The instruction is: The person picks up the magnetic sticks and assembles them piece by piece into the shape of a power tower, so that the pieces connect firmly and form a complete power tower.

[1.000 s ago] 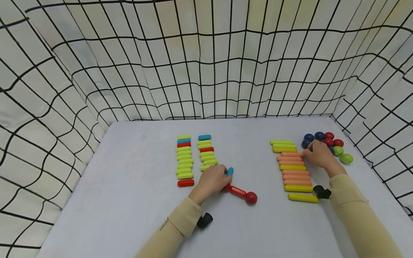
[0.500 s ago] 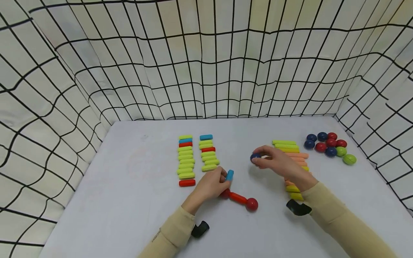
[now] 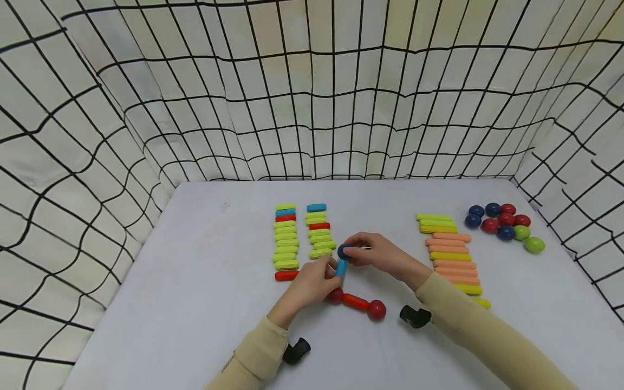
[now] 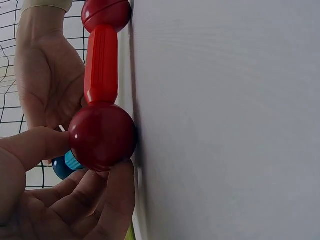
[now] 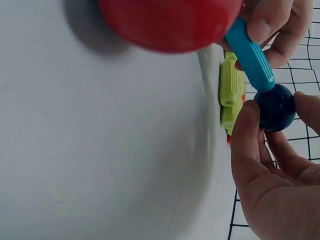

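In the head view, my left hand (image 3: 308,283) grips a red ball (image 3: 335,295) close to the table. A red rod (image 3: 356,301) joins that ball to a second red ball (image 3: 377,310). From the gripped ball a short blue rod (image 3: 340,267) points away, beside my left fingers. My right hand (image 3: 384,257) pinches a dark blue ball (image 3: 343,251) between thumb and fingers. The right wrist view has this dark blue ball (image 5: 275,107) against the free end of the blue rod (image 5: 251,55); whether it is fully seated I cannot tell.
Two columns of short lime, red and blue rods (image 3: 285,242) lie left of centre. Longer peach, yellow and lime rods (image 3: 453,257) form a column on the right. Several loose balls (image 3: 507,219) in dark blue, red and green sit at the far right. A black grid (image 3: 336,108) surrounds the table.
My right hand has carried the dark blue ball from the right-hand group leftwards to the blue rod's end. My left hand has kept its grip on the joined pieces.
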The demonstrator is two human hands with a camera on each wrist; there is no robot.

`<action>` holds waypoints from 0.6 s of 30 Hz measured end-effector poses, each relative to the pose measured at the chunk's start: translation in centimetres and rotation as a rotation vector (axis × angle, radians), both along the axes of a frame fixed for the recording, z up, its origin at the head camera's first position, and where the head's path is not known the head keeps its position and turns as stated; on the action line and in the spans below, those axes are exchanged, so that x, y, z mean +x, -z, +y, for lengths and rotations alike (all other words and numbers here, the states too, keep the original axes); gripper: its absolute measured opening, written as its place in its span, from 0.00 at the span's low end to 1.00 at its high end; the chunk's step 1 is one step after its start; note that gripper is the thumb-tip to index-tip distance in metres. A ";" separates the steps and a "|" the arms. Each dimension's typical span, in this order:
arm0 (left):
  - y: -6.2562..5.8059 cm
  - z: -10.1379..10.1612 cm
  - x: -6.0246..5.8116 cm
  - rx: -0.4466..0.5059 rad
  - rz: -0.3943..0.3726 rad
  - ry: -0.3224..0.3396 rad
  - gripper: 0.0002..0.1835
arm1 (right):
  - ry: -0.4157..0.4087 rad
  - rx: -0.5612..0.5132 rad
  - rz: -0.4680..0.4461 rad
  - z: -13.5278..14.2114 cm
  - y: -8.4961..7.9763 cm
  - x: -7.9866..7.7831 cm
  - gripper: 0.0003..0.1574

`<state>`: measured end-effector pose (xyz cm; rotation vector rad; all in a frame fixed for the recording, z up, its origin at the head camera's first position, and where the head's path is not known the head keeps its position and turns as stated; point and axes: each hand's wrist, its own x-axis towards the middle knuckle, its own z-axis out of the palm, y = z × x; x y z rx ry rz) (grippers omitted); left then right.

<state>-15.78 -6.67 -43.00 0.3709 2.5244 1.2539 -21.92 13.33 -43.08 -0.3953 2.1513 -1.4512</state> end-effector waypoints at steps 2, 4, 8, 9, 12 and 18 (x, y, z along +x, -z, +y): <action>0.1 -0.3 0.1 0.006 -0.011 -0.013 0.12 | -0.012 0.004 -0.009 -0.4 0.1 -0.1 0.25; 0.2 -0.5 0.1 0.020 -0.035 -0.031 0.16 | -0.033 0.017 -0.009 -0.8 0.1 -0.2 0.25; 0.4 -0.9 0.0 0.077 -0.074 -0.089 0.26 | -0.103 0.053 -0.006 -1.8 -0.1 -0.2 0.26; 0.4 -1.1 0.0 0.088 -0.075 -0.102 0.28 | -0.113 0.067 -0.001 -2.0 -0.1 -0.3 0.26; 0.4 -1.4 0.1 0.092 -0.065 -0.130 0.28 | -0.124 0.113 0.055 -2.7 0.0 -0.6 0.23; 0.4 -1.9 0.5 0.046 -0.075 -0.129 0.24 | -0.148 0.277 0.242 -3.8 0.5 -1.5 0.18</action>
